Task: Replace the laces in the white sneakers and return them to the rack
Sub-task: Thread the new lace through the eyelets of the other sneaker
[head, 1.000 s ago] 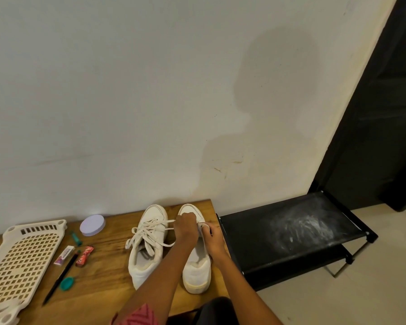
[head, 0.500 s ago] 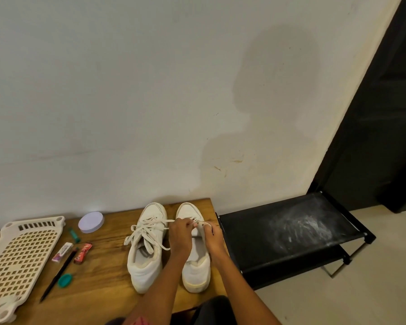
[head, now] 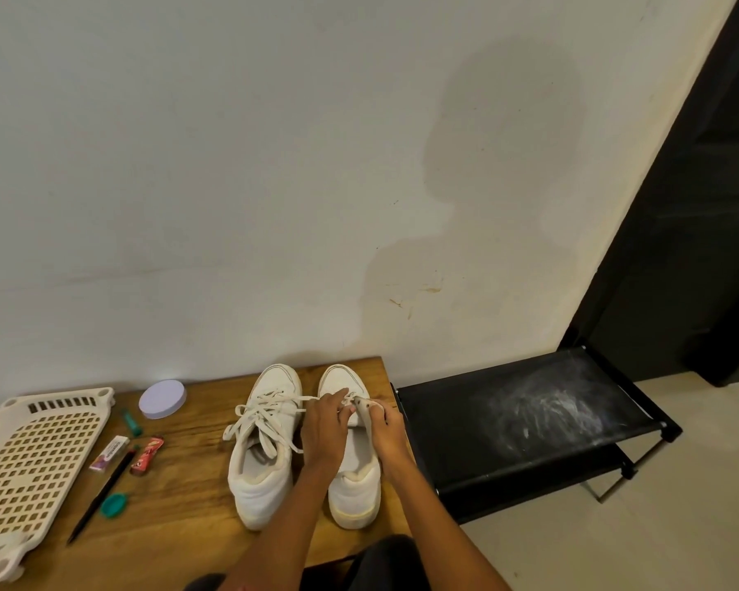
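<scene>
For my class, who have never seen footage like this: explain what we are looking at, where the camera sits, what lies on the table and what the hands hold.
There is no machine here, only a person with a camera worn on the head, looking down at their own hands. On the wooden table stand two white sneakers. The left sneaker is laced loosely. The left hand and right hand work on the right sneaker, pinching its lace near the toe. Beside them lie a perforated tray, a round lid and a pencil. A black rack stands to the right.
</scene>
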`<state>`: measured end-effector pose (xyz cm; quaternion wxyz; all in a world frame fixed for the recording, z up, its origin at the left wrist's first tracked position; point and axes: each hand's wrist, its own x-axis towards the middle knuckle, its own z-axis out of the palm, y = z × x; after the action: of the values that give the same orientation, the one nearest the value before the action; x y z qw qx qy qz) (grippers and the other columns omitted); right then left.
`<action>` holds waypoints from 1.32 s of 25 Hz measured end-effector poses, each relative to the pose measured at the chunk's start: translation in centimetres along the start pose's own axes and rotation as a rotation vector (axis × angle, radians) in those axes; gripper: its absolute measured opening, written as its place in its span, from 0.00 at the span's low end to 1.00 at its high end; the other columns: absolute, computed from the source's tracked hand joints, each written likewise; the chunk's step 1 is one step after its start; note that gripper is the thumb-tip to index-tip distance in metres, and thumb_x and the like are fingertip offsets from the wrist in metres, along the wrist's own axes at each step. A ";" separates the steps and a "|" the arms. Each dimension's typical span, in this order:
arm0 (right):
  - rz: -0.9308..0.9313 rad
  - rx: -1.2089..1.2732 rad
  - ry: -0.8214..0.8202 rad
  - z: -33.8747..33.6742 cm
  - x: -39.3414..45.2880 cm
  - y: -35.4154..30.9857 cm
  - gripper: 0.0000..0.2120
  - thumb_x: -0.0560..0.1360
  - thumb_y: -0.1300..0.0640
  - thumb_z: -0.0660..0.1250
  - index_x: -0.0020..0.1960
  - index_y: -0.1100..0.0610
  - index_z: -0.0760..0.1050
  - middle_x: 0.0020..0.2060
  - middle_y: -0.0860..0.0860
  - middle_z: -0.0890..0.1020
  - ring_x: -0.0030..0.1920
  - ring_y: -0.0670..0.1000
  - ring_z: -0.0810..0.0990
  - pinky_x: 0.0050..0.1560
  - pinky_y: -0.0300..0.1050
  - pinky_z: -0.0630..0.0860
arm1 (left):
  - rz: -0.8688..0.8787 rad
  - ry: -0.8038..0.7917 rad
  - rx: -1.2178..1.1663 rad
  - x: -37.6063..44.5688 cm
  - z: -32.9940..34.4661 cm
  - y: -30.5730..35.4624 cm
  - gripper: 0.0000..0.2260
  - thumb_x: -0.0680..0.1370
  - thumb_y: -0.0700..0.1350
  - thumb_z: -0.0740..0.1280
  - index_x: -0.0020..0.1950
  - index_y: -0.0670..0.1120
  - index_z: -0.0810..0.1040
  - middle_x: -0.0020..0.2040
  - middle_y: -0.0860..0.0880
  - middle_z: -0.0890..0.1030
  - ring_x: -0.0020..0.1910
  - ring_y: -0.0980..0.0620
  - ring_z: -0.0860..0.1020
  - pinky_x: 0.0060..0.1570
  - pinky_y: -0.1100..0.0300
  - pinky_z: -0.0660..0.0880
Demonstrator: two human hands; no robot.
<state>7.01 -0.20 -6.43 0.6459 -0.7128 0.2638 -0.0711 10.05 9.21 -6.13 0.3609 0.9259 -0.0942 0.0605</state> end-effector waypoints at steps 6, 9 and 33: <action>-0.002 -0.001 -0.015 -0.1 0.1 0.0 0.11 0.81 0.56 0.55 0.57 0.55 0.74 0.52 0.53 0.78 0.52 0.49 0.76 0.45 0.33 0.73 | -0.017 0.027 0.053 0.0 0.1 0.0 0.11 0.79 0.46 0.64 0.58 0.47 0.81 0.54 0.46 0.83 0.54 0.48 0.77 0.49 0.62 0.72; 0.005 0.004 -0.022 0.0 0.1 0.1 0.11 0.81 0.56 0.55 0.58 0.55 0.74 0.50 0.51 0.77 0.52 0.49 0.76 0.47 0.36 0.74 | -0.090 0.043 0.026 0.3 0.2 0.2 0.10 0.78 0.47 0.66 0.56 0.48 0.82 0.52 0.47 0.83 0.52 0.48 0.79 0.45 0.61 0.74; -0.050 0.032 -0.145 -0.3 0.5 0.1 0.09 0.78 0.48 0.62 0.52 0.52 0.76 0.48 0.49 0.81 0.51 0.50 0.80 0.54 0.42 0.78 | -0.260 0.025 0.111 0.9 1.6 1.3 0.11 0.80 0.46 0.62 0.58 0.48 0.81 0.53 0.46 0.83 0.51 0.48 0.79 0.47 0.57 0.77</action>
<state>7.25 -0.72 -6.60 0.6725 -0.7122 0.1974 -0.0397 10.71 7.04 -6.31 0.3152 0.9479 0.0347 0.0298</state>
